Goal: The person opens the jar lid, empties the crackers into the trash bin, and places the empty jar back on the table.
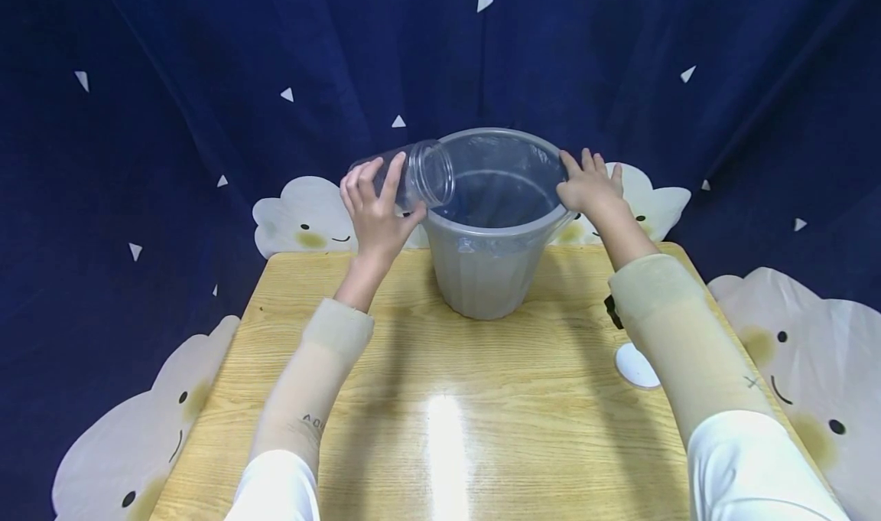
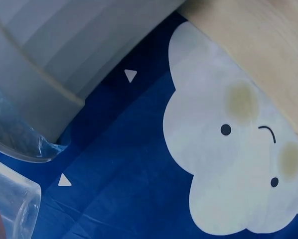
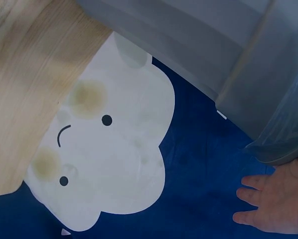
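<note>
A clear jar (image 1: pixel 433 174) lies tipped on its side at the left rim of a grey bin (image 1: pixel 482 272), its mouth facing right, over the bin's opening. My left hand (image 1: pixel 375 211) grips the jar around its body. On the opposite side, my right hand (image 1: pixel 590 188) rests at the bin's right rim with its fingers spread. In the right wrist view, those fingers (image 3: pixel 248 217) look extended past the rim. A clear plastic liner (image 3: pixel 283 134) hangs over the bin's edge. In the left wrist view, only part of the jar (image 2: pixel 19 199) and a fingertip show.
The bin stands at the back of a wooden table (image 1: pixel 482 383). A white round disc (image 1: pixel 636 366) lies at the right, near my forearm, with a small black object (image 1: pixel 612 312) partly hidden behind the sleeve. A dark blue curtain (image 1: pixel 344 47) with cloud shapes hangs around the table.
</note>
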Demonstrator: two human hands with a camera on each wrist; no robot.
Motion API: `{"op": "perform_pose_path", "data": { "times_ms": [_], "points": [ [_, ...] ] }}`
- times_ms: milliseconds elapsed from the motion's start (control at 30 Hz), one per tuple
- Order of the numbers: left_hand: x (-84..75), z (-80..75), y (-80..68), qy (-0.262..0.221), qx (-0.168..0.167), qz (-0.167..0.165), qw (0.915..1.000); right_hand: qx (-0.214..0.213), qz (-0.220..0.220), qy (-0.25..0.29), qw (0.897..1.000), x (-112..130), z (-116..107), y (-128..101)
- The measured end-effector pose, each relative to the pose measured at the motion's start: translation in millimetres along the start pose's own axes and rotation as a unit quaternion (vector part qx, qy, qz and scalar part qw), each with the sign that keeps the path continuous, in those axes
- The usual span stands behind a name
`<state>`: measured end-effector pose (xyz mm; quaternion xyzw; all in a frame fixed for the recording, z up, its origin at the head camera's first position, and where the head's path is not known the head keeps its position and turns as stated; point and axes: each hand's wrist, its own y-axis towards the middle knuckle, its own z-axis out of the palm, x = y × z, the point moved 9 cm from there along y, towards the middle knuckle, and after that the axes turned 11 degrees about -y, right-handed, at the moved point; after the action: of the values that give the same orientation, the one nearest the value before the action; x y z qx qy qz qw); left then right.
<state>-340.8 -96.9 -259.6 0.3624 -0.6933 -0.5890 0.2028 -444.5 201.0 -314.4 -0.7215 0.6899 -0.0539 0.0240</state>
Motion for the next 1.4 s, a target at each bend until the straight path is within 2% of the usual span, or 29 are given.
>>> {"op": "perform_pose_path", "data": {
  "times_ms": [433,733,1067,1400],
  "points": [
    [3.3,-17.2,-27.9,-0.075,-0.058,-0.049,0.9943,0.001,0.0,0.003,1.0,0.1,-0.3,-0.3],
    [2.8,-25.4,-48.1,-0.133,-0.082,-0.071,0.9852,0.001,0.0,0.005,1.0,1.5,-0.4,0.0],
    [-2.5,-29.6,-68.5,-0.178,-0.079,-0.101,0.9756,-0.007,0.005,0.003,1.0,2.0,-0.7,1.1],
    [-7.8,-27.0,-91.7,-0.23,-0.051,-0.142,0.9615,-0.006,0.003,0.003,1.0,1.8,0.0,2.3]
  ]
}}
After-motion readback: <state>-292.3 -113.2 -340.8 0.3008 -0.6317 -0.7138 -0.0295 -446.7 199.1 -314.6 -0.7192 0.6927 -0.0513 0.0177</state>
